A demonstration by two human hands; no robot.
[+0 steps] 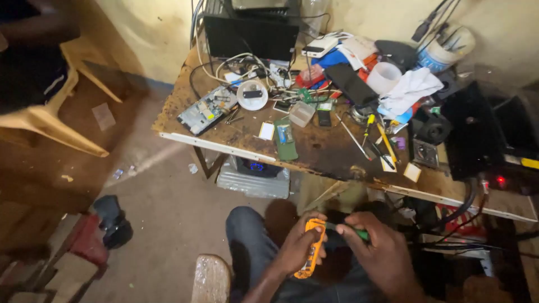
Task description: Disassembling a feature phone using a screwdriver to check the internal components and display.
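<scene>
My left hand (pixel 295 247) grips a small orange handheld phone (pixel 312 249), held upright over my lap. My right hand (pixel 379 252) holds a green-handled screwdriver (pixel 352 232) whose tip meets the top of the orange phone. Both hands are low in the view, in front of the worn wooden workbench (pixel 325 151). My knee in dark trousers (pixel 247 230) is below the hands.
The workbench holds a grey circuit chassis (pixel 206 109), a white round dish (pixel 252 94), a dark monitor (pixel 250 36), a clear plastic box (pixel 301 113), yellow-handled screwdrivers (pixel 386 143), white cloth (pixel 410 90), cables and black equipment (pixel 488 132). A wooden chair (pixel 50 106) stands left; a wooden stool (pixel 210 278) beside my leg.
</scene>
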